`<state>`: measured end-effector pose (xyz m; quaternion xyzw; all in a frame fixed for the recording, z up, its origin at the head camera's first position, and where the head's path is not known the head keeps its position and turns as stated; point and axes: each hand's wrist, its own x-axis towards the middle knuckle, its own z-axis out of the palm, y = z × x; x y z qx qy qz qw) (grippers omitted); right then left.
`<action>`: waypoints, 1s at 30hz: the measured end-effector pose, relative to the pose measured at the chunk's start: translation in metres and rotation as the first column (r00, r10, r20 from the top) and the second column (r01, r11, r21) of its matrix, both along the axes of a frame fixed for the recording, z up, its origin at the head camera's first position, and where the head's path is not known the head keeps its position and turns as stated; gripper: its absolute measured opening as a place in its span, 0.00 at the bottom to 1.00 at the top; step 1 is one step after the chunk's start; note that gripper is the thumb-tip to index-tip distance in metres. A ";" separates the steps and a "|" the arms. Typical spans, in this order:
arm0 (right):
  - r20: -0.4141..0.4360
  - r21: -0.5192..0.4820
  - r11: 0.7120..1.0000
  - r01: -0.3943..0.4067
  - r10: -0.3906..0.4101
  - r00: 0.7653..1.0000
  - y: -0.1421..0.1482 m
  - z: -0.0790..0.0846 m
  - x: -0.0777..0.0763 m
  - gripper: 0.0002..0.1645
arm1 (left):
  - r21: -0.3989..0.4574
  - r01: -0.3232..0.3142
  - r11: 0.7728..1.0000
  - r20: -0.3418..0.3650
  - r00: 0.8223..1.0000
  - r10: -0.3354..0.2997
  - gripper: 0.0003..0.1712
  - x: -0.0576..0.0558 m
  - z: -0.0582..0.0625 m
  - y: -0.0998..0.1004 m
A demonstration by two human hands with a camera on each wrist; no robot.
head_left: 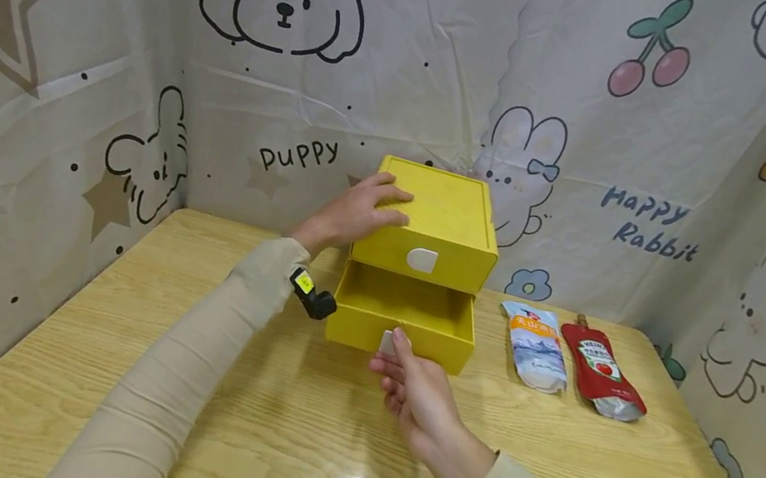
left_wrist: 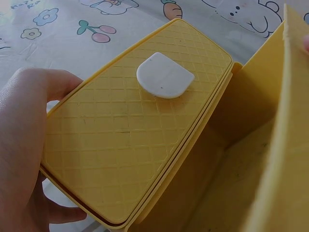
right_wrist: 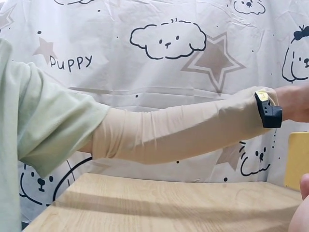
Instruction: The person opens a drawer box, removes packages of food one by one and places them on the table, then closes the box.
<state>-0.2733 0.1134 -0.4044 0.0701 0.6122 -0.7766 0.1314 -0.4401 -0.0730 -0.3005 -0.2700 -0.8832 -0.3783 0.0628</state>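
Note:
A yellow two-drawer storage box stands on the table against the back cloth. My left hand rests over its top left corner, with fingers lying on the lid; in the left wrist view another finger lies along the side. The upper drawer, with a white tab on its ridged front, is closed. Below it the lower drawer is pulled out and its visible inside holds nothing. My right hand pinches this drawer's white handle, thumb on top and fingers curled beneath.
Right of the box lie a white-and-blue pouch and a red Heinz pouch with a spout. Printed cloth hangs behind and at both sides of the wooden table.

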 end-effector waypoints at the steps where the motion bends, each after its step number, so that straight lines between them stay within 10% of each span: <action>1: -0.001 -0.002 1.000 0.004 -0.004 1.000 0.000 0.000 -0.002 0.40 | 0.000 -0.001 1.000 -0.001 1.000 0.001 0.32 0.000 0.000 0.000; 30: -0.009 0.012 0.999 0.047 -0.047 0.999 -0.003 0.001 -0.032 0.37 | 0.003 -0.007 1.000 -0.016 1.000 0.007 0.32 -0.001 -0.001 0.001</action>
